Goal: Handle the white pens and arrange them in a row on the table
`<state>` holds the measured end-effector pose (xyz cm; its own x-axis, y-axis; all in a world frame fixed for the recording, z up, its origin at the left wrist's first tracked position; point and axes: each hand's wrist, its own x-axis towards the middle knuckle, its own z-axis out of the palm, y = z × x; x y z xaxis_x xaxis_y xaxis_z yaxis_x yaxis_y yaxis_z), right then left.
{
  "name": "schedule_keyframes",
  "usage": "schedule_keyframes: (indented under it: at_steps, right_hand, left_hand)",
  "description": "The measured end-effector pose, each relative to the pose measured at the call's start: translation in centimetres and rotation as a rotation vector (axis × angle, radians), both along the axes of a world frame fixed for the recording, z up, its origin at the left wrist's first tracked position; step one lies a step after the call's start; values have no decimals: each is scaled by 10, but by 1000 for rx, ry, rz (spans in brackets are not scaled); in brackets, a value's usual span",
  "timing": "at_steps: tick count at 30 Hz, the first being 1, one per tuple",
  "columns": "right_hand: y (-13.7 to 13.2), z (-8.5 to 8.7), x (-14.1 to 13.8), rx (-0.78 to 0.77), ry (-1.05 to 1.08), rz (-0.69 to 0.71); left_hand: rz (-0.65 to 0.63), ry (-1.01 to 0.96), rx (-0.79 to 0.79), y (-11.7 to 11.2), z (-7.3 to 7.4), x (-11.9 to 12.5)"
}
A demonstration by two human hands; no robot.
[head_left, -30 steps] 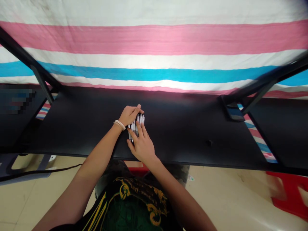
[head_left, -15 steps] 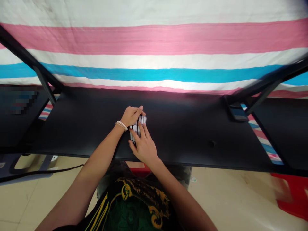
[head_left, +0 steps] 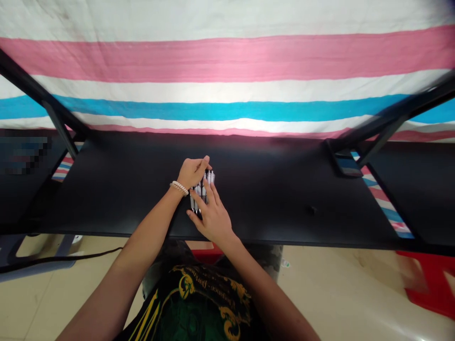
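Observation:
Several white-and-black pens (head_left: 210,177) lie side by side in a row on the black tabletop (head_left: 270,184), in front of my body. My left hand (head_left: 192,172), with a pale beaded bracelet (head_left: 179,187) at its wrist, is bent round the far left side of the row. Its thumb points away from me, and most of its fingers are hidden beneath the hand. Over the near right side rests my right hand (head_left: 215,219), fingers stretched out and spread across the pens, partly covering them.
Right of the pens lies a small dark object (head_left: 312,210) on the tabletop. Black metal struts (head_left: 59,125) rise at the left, and another strut (head_left: 384,135) at the right. Striped cloth (head_left: 227,90) hangs behind. A red stool (head_left: 432,284) stands low at the right.
Both hands stay on the pens with almost the same pose. My right thumb has shifted slightly left, and the camera view has moved a little.

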<state>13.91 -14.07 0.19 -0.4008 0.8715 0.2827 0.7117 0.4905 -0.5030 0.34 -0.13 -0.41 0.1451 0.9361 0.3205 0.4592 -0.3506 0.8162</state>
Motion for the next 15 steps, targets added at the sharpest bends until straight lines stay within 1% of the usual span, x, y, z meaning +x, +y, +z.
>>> schedule_keyframes:
  at_steps: [2, 3, 6, 8, 11, 15]
  right_hand:
    - [0, -2, 3, 1, 78, -26]
    - [0, -3, 5, 1, 132, -61]
    - [3, -4, 12, -23, 331, -223]
    - [7, -3, 18, -86, 415, -303]
    - [13, 0, 25, -171, 394, -337]
    - [18, 7, 30, -188, 281, -281]
  left_hand:
    - [13, 1, 7, 0, 0, 0]
    - [20, -9, 3, 0, 0, 1]
    - [46, -40, -26, 1, -1, 0]
    - [63, -37, -36, 2, -2, 0]
    - [79, -19, -30, 2, -1, 1]
    - [78, -21, -31, 3, 0, 1]
